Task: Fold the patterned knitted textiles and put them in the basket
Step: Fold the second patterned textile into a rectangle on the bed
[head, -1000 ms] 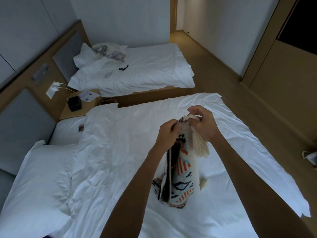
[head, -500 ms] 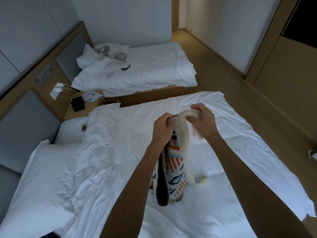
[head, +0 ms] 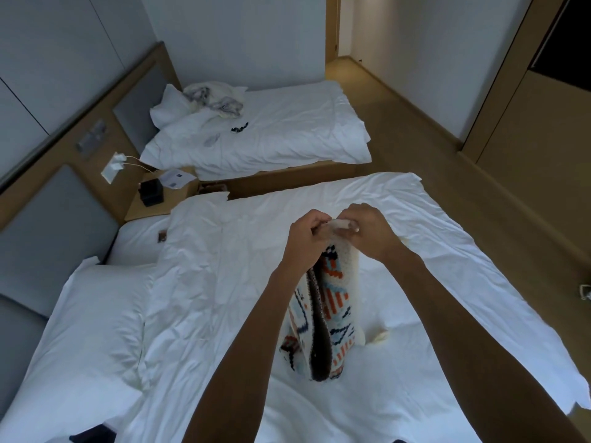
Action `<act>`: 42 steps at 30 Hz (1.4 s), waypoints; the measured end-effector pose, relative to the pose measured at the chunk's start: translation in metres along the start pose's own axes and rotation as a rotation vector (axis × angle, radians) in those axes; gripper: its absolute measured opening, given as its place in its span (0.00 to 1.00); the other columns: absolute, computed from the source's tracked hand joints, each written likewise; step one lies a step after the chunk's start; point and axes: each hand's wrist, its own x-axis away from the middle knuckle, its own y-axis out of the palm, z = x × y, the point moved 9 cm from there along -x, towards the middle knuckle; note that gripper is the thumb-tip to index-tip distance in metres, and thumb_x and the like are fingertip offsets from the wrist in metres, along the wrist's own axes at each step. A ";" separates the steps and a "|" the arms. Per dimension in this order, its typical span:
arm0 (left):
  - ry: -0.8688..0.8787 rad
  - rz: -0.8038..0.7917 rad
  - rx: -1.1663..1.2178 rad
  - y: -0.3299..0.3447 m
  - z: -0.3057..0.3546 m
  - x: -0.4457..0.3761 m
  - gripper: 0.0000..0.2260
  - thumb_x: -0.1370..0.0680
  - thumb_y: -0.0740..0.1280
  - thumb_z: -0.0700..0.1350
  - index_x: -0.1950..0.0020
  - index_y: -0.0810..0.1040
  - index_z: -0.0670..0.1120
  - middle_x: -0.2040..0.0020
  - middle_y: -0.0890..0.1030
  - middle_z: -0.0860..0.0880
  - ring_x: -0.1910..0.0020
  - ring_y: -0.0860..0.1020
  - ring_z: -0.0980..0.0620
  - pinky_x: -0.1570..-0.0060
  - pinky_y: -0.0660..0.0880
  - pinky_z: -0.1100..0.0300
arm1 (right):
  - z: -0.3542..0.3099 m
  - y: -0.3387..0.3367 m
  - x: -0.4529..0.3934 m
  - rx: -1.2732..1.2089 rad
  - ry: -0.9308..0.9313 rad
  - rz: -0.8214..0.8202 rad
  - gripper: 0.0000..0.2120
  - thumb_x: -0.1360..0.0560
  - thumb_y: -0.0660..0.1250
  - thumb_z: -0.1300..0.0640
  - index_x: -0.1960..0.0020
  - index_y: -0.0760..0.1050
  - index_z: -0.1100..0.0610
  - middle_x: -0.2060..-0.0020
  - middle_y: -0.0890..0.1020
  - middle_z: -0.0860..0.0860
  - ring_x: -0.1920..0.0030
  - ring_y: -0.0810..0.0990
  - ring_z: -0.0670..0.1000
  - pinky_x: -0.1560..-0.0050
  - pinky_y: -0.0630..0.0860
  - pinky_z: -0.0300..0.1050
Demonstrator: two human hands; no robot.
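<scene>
Two hands: both are pinching the top edge of one knitted textile (head: 323,311), held up over the near bed (head: 224,266).
Left hand (head: 307,235): fingers are curling closed around the upper left part of the cream top edge.
Right hand (head: 367,231): fingers are closing on the same edge just beside the left hand, the two nearly touching.
Textile axis: long axis is running roughly vertical, top end at the hands, bottom end pointing down toward the duvet.
Textile fold: it is hanging doubled lengthwise, dark inner edge showing down the middle, with orange, blue and black pattern on cream.
Textile bottom: lower end is resting on or just above the white duvet; cannot tell which.
Tassel piece (head: 380,335): a small cream bit is lying on the duvet just right of the textile's lower end.
Far bed (head: 287,135): crumpled pale cloth (head: 214,99) is sitting at its pillow end, well apart from the hands.
Nightstand (head: 160,203): a black box (head: 148,193) is sitting on it between the beds.
</scene>
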 end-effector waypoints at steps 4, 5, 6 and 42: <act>-0.124 -0.068 -0.113 0.023 -0.028 0.011 0.13 0.28 0.72 0.52 0.48 0.73 0.51 0.55 0.80 0.54 0.56 0.79 0.55 0.57 0.77 0.61 | 0.002 -0.012 0.002 -0.120 0.134 0.117 0.04 0.31 0.73 0.64 0.60 0.78 0.59 0.64 0.80 0.51 0.62 0.77 0.51 0.59 0.72 0.43; -0.129 -0.077 -0.192 0.028 -0.034 0.014 0.10 0.28 0.71 0.52 0.53 0.74 0.49 0.58 0.80 0.52 0.58 0.80 0.52 0.58 0.77 0.56 | 0.003 -0.016 0.004 -0.190 0.165 0.150 0.04 0.30 0.71 0.66 0.60 0.77 0.60 0.64 0.80 0.52 0.63 0.76 0.50 0.61 0.72 0.39; -0.136 -0.079 -0.238 0.032 -0.041 0.017 0.08 0.27 0.69 0.50 0.57 0.73 0.47 0.60 0.80 0.50 0.59 0.80 0.48 0.59 0.77 0.52 | 0.004 -0.021 0.006 -0.249 0.190 0.183 0.03 0.30 0.69 0.67 0.59 0.77 0.61 0.64 0.80 0.52 0.63 0.76 0.49 0.62 0.71 0.36; -0.342 0.375 -0.375 -0.053 -0.100 0.028 0.10 0.24 0.60 0.37 0.49 0.79 0.47 0.57 0.83 0.46 0.57 0.80 0.43 0.60 0.73 0.56 | 0.072 -0.063 0.026 0.051 0.400 0.250 0.12 0.30 0.72 0.58 0.64 0.69 0.53 0.70 0.75 0.47 0.66 0.74 0.51 0.66 0.72 0.48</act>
